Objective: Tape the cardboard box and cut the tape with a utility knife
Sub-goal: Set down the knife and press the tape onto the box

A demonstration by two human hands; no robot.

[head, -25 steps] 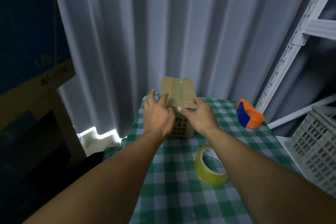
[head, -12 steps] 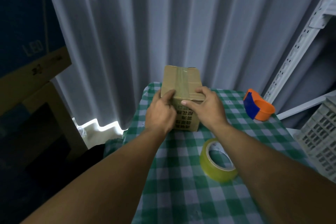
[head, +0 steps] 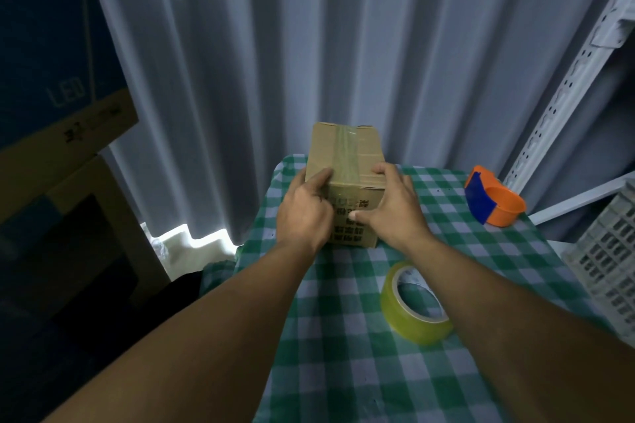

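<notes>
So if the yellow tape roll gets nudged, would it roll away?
Probably not: the yellow tape roll lies flat on the checked tablecloth, so it would likely slide. The cloth may add drag. It looks stiff, and its open core suggests it is light.

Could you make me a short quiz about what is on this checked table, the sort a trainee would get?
1. True or false: both hands rest on the cardboard box.
2. Which lies nearest the camera: A the orange and blue tape dispenser, B the yellow tape roll, C the box?
3. What runs along the top of the box?

Key
1. True: the left hand and the right hand hold its near corners.
2. B.
3. A strip of tape, already stuck down the middle.
</notes>
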